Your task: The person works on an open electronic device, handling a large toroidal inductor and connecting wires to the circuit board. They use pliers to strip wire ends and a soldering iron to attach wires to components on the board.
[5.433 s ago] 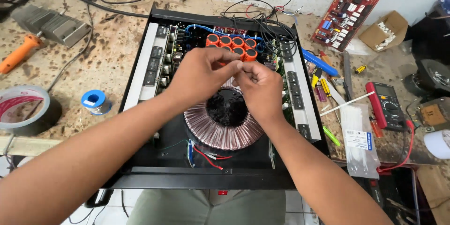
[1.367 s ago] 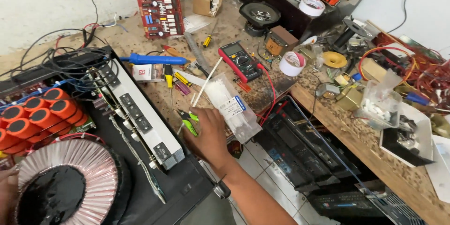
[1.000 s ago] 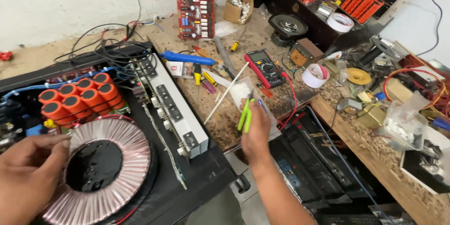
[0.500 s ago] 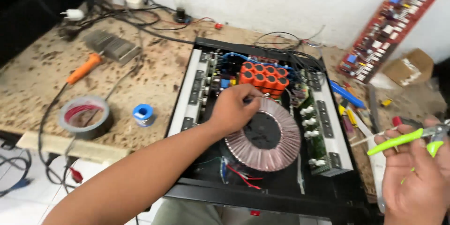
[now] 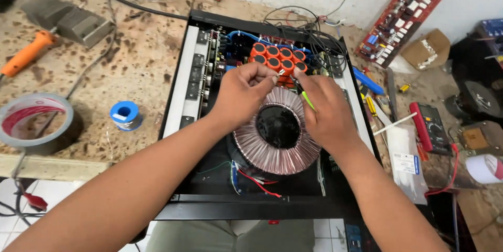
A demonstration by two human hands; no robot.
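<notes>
While my left hand (image 5: 242, 94) pinches a thin wire end just above the round copper-wound toroidal transformer (image 5: 276, 129), my right hand (image 5: 326, 113) grips small green-handled cutters (image 5: 307, 100) closed beside it; the wire looks not yet cut.

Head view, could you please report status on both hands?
Left hand pinching thin wire. Right hand holding green-handled cutters over copper toroidal transformer. Orange capacitors crowd close behind.

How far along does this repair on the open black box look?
Done: the black chassis is open, with the coil ring and orange capacitors seated inside. In hand: the left hand pinches something small that I cannot make out, and the right hand works green-handled cutters against it. Left: loose black wires trail at the back; no lid is on.
</notes>
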